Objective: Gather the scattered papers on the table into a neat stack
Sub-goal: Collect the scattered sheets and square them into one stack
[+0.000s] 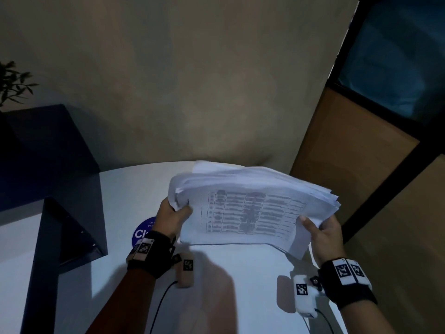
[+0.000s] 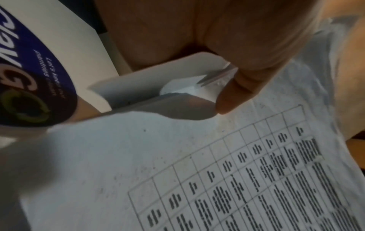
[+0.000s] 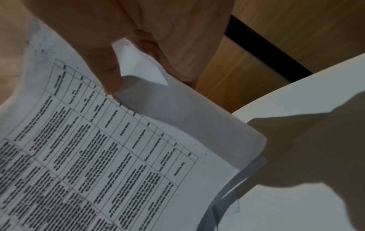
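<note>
A thick, uneven stack of white papers (image 1: 252,208) is held up above the white table (image 1: 134,189); its top sheet carries a printed table of text. My left hand (image 1: 173,213) grips the stack's left edge, thumb on top. My right hand (image 1: 320,230) grips the right edge, thumb on the top sheet. The left wrist view shows the papers (image 2: 177,179) with my left thumb (image 2: 237,87) pressing the curled edge. In the right wrist view my right thumb (image 3: 110,75) pinches the printed sheet (image 3: 98,148). Sheet edges fan out unevenly at the far side and near right corner.
A round blue sticker (image 1: 144,231) lies on the table under my left hand. A dark blue block (image 1: 48,150) stands at the left, with a plant (image 1: 12,83) behind it. A wooden panel with a black frame (image 1: 361,165) rises at the right.
</note>
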